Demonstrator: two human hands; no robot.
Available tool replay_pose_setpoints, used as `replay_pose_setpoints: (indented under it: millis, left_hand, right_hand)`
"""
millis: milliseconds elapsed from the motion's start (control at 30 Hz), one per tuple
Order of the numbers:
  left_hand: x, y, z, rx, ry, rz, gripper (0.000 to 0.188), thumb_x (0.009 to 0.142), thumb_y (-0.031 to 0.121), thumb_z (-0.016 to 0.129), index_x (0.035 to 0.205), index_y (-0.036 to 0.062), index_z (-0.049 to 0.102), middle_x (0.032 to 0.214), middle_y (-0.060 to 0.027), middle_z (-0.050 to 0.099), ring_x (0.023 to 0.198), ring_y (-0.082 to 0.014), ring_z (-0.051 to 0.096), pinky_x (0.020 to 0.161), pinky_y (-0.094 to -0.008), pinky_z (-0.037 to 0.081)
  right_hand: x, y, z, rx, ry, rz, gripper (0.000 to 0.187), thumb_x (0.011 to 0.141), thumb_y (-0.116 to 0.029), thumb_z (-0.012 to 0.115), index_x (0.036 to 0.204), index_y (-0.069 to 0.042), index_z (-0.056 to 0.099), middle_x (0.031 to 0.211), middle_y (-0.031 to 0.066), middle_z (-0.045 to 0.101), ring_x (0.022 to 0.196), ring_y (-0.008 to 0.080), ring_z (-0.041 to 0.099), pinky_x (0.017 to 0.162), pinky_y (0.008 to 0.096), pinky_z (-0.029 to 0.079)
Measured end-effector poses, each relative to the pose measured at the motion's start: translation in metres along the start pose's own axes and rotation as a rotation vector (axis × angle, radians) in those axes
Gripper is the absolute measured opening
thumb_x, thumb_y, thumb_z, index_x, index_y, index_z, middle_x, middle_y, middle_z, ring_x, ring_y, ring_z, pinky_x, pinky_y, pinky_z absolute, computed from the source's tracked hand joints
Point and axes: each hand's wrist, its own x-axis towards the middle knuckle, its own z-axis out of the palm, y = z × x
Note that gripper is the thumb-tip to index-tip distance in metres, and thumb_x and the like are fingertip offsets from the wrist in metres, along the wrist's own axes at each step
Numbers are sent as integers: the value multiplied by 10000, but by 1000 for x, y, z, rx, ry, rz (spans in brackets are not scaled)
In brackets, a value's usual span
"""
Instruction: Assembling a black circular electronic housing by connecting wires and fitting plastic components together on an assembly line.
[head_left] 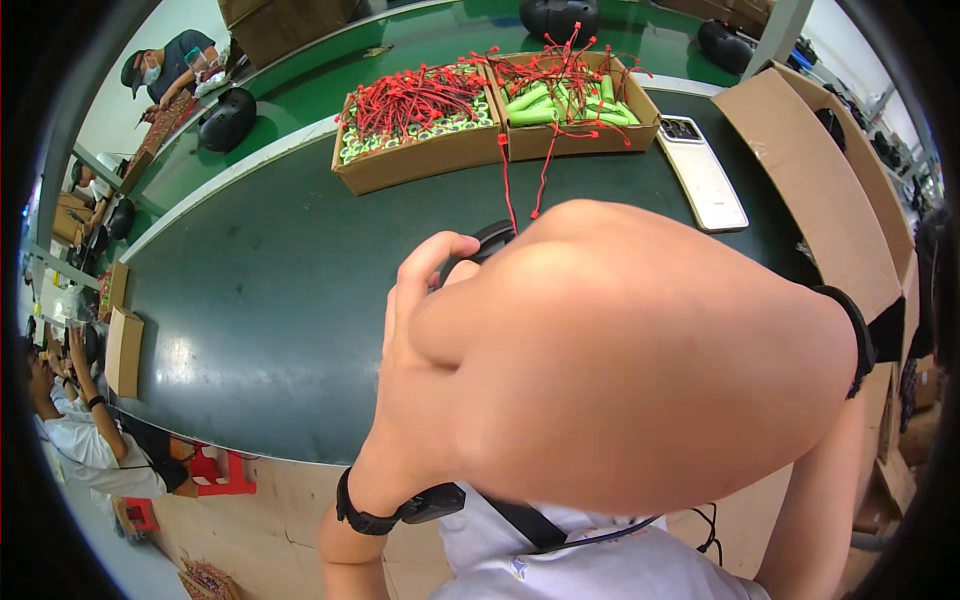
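Observation:
My left hand (405, 350) reaches in from below with its fingers curled around a black, smoothly curved thing (492, 240). Only a curved edge of that thing shows, so its kind cannot be made out. Very near the camera, my right hand (620, 340) covers the middle of the picture. Its back is turned up and its fingers are hidden, so their grip does not show. A thin red lead (506, 180) hangs from the boxes down toward the black thing. Both wrists carry black bands.
Two open cardboard boxes hold green battery packs (535, 105) and red-wired leads (420, 100). A white phone (705, 180) lies right of them. A large open carton (815, 170) stands at right. Black rounded housings (228, 120) sit on the green belt (330, 80). Other people work at left.

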Motion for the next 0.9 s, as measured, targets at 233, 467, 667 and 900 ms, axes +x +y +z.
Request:
replay_pose_setpoints:
  millis: [233,467,667,900]
  left_hand:
    - [4,3,-3,52,24,40,379,916,232,429,1078,13,693,1020,-143,599,1073,-339,496,976,-427,383]
    - [-3,2,3,-18,88,97,478,906,278,361,1066,-30,689,1096,-174,634,1157,-369,497,1001,-446,377]
    - [-5,5,3,-26,96,93,499,897,297,352,1024,-41,696,1051,-176,661,1164,-374,517,997,-450,390]
    - [-5,9,-1,1,84,85,429,943,253,383,1010,-27,701,1056,-163,655,1146,-374,535,952,-435,432]
  right_hand:
    - [26,9,-43,306,165,306,116,810,-113,638,761,-10,616,652,115,587,600,221,573,517,325,435]
    - [-8,65,-1,328,-49,596,345,903,-255,578,741,38,662,596,146,637,535,265,623,580,370,502]
    - [-24,82,45,808,144,501,226,925,-211,614,943,10,659,726,27,631,654,65,581,565,214,449]
    - [-44,58,12,490,256,189,87,795,-22,681,869,12,650,729,55,650,674,139,643,632,254,512]
